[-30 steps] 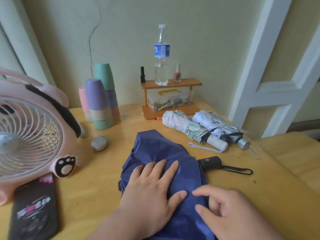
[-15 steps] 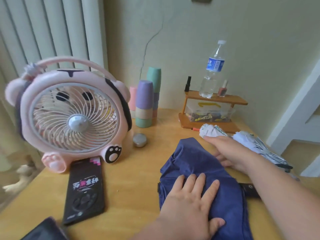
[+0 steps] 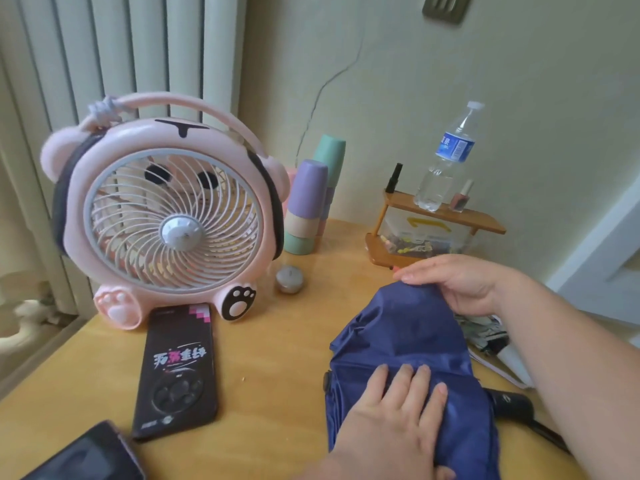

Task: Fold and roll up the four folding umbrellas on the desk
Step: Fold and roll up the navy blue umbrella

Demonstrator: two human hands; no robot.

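Blue umbrella [image 3: 408,341] is seen collapsed on the desk [image 3: 270,393], at 4 o'clock in view. The left hand [image 3: 391,420] is laid flat, fingers straight, on its 6 o'clock end. Its 12 o'clock tip is pinched by the right hand [image 3: 460,282].

Counted:
- two umbrellas, with a patterned umbrella [image 3: 485,332] at 3 o'clock of the blue one
- one fan [image 3: 166,216]
- two phones [image 3: 175,372]
- one bottle [image 3: 446,161]

Desk is wooden. A curtain [image 3: 104,46] is noted at 10 o'clock.

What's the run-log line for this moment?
left hand: flat, pressing navy blue fabric folding umbrella | right hand: holds its far end | black umbrella handle: on wooden desk | stage: folding, not yet rolled
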